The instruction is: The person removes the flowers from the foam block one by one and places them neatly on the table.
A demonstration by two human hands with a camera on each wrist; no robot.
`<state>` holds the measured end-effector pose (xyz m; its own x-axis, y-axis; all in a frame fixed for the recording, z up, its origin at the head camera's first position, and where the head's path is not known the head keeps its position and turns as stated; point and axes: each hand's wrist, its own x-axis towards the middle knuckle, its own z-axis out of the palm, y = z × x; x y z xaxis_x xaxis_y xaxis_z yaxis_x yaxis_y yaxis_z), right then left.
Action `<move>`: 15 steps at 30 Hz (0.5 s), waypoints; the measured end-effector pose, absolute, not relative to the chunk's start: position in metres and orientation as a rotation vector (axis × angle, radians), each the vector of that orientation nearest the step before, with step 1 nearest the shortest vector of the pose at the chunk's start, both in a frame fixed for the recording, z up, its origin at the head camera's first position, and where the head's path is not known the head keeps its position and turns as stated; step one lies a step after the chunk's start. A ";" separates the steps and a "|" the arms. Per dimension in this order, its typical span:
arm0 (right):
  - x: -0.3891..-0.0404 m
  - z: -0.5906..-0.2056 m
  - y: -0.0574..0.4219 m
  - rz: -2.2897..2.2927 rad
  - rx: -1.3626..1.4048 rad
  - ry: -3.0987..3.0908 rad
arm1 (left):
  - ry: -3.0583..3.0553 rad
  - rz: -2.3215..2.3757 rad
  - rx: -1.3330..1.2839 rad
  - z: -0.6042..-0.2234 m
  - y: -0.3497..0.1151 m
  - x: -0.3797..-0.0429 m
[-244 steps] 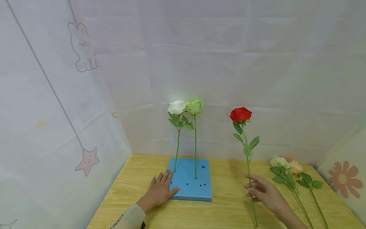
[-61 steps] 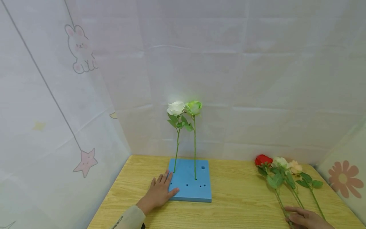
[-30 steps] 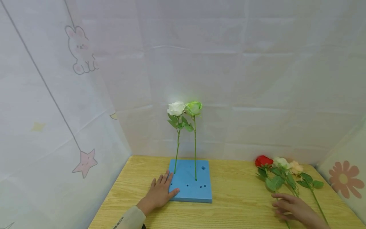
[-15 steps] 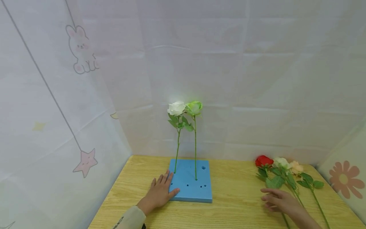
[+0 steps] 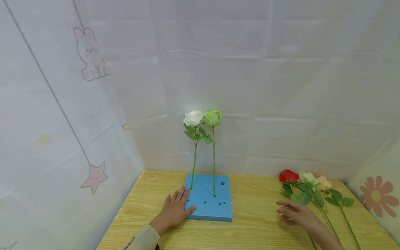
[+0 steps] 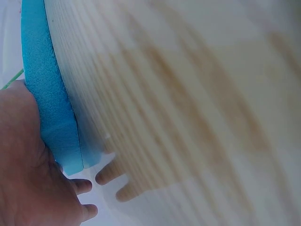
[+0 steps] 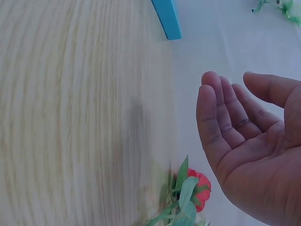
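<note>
One blue block [image 5: 206, 211], bearing two upright roses [image 5: 212, 118], is touched by the widely spread left hand [image 5: 173, 210]; the right hand [image 5: 295, 213] is held relaxed near three roses [image 5: 307, 178] laid on one table [image 5: 256, 201].

This looks like a small tabletop booth walled in by sheeting, though whether it stands in a home or a studio cannot be told: a table [image 5: 256, 211] with a light wood-grain top fills the lower part of the frame, and a pale back sheet [image 5: 234, 69], crossed by fold creases, rises behind it. The left sheet [image 5: 25, 180] carries nursery-style prints, a rabbit [image 5: 90, 52] at upper left and a smiling pink star [image 5: 94, 177] below it, while the right sheet [image 5: 387, 159] shows a printed flower [image 5: 385, 199] at lower right.
</note>
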<state>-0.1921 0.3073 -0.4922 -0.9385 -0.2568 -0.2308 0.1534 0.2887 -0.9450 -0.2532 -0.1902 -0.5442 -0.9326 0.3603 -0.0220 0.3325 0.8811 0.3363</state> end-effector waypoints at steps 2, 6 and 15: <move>-0.193 -0.491 0.303 -1.697 -0.104 2.232 | 2.965 0.512 0.549 -0.544 -0.190 -0.253; -0.197 -0.489 0.296 -1.700 -0.122 2.236 | 2.965 0.515 0.555 -0.543 -0.190 -0.252; -0.204 -0.484 0.281 -1.725 -0.135 2.214 | 2.964 0.518 0.553 -0.543 -0.190 -0.251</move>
